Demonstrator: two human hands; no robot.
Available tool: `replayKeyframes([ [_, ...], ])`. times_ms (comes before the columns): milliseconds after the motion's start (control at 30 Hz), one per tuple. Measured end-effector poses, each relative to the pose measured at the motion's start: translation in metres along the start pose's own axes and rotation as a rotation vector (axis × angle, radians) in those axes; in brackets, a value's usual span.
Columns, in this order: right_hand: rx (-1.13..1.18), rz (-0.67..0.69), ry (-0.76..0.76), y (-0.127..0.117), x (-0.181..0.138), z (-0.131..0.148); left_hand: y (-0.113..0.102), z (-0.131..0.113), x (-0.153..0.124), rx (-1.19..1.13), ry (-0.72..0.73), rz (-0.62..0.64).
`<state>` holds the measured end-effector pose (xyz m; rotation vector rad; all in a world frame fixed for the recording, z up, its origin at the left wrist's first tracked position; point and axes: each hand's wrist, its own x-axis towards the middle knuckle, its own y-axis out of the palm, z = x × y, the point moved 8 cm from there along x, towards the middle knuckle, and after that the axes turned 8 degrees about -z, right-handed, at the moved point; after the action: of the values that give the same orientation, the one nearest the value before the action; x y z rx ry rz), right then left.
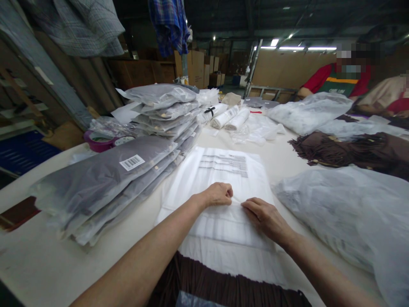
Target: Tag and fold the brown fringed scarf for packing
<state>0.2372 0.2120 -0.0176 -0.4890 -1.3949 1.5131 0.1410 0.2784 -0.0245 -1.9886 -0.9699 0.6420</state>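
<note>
A stack of flat clear plastic bags with printed text lies on the white table in front of me. My left hand is curled closed, pinching the top bag near its middle. My right hand rests just beside it, fingers drawn together on the same bag edge. A brown fringed garment lies under the near end of the bags, close to my body.
Bagged grey garments are piled at left and further back. Loose plastic bags lie at right, more brown fringed cloth behind. Rolls of bags, purple tape. Two people sit far right.
</note>
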Motion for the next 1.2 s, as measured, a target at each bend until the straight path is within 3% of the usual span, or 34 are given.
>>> replayKeyframes([
  [167, -0.187, -0.192, -0.012, -0.014, -0.003, 0.011, -0.003, -0.034, -0.022, 0.124, 0.144, -0.065],
  [267, -0.296, -0.253, -0.07, -0.025, -0.008, 0.023, -0.005, -0.053, -0.035, 0.245, 0.22, -0.177],
  [367, -0.365, -0.284, -0.128, -0.036, -0.016, 0.032, -0.006, -0.06, -0.044, 0.32, 0.286, -0.198],
  [600, -0.388, -0.345, -0.227, -0.046, -0.034, 0.047, -0.01, -0.044, -0.057, 0.48, 0.307, -0.143],
  [800, -0.353, -0.315, -0.27, -0.044, -0.055, 0.053, -0.029, -0.016, -0.071, 0.597, 0.207, -0.24],
  [933, -0.402, -0.341, -0.154, -0.046, -0.068, 0.036, -0.038, -0.005, -0.089, 0.612, 0.208, -0.302],
  [1100, -0.402, -0.344, 0.171, -0.051, -0.082, 0.0, -0.043, 0.004, -0.114, 0.534, 0.196, -0.382],
  [1200, -0.282, -0.363, 0.376, -0.057, -0.096, -0.018, -0.059, 0.023, -0.132, 0.433, 0.098, -0.489],
])
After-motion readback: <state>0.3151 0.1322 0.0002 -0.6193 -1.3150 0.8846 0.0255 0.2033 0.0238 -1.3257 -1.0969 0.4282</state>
